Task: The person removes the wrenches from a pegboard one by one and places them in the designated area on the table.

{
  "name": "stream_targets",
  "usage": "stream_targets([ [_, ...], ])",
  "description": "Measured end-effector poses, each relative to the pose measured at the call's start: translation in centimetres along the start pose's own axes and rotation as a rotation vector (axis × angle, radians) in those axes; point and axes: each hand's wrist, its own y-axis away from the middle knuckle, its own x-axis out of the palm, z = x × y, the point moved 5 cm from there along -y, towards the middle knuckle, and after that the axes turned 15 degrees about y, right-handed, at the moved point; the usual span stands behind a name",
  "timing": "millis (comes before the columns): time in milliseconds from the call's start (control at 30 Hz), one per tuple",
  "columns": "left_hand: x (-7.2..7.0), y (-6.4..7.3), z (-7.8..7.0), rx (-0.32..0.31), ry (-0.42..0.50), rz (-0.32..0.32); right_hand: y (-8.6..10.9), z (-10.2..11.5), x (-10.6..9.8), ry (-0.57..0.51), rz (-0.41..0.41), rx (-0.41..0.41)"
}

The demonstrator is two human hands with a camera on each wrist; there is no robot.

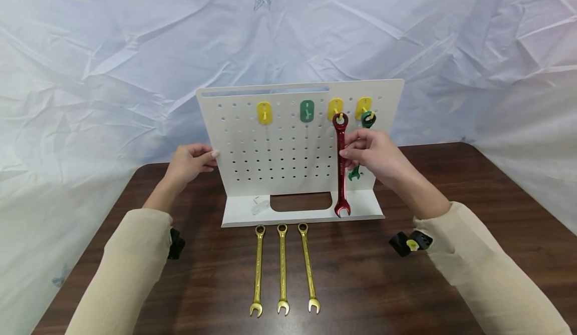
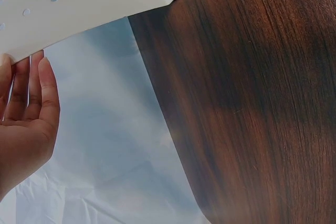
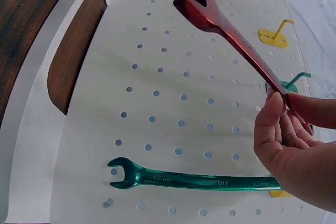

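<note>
A white pegboard (image 1: 245,137) stands upright on its base on the table. At its left edge my left hand (image 1: 189,163) grips the panel, thumb in front and fingers behind. My right hand (image 1: 371,150) pinches a red combination wrench (image 1: 341,175) by its shaft, open end down. The wrench's ring end lies over a yellow hook (image 1: 334,105), whose tip shows through the ring; whether the hook bears its weight I cannot tell. Beside it a green wrench (image 3: 202,179) hangs from the rightmost yellow hook (image 1: 363,104), partly hidden by my right hand in the head view.
Another yellow hook (image 1: 264,113) and a green hook (image 1: 307,111) sit on the panel with nothing hanging on them. Three gold wrenches (image 1: 282,270) lie side by side on the dark wooden table (image 1: 369,285). A small clear piece (image 1: 260,207) rests on the board's base.
</note>
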Motion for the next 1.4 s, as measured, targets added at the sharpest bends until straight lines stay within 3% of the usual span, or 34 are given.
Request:
stream_targets([
  [1400, 0.0, 0.2, -0.1, 0.009, -0.025, 0.001, 0.9, 1.2, -0.9, 0.033, 0.004, -0.012],
])
